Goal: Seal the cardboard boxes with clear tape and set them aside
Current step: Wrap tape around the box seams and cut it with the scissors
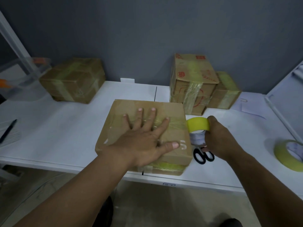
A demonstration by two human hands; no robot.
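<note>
Cardboard box [173, 133] is lying flat at the front edge of the white table [65, 133], directly before the person. The left hand [144, 136] is pressing down on its top with fingers spread and straight, grasping nothing, over a strip of clear tape crossing the lid. The right hand [216, 138] is gripping a yellowish tape roll [198, 124] just beside the box's right edge, fingers curled round it. Black-handled scissors [203, 156] are lying under that hand. Sealed boxes are sitting behind: one far left [72, 80], a stack at right [193, 82]. A second tape roll [290, 154] is resting near the right edge.
</note>
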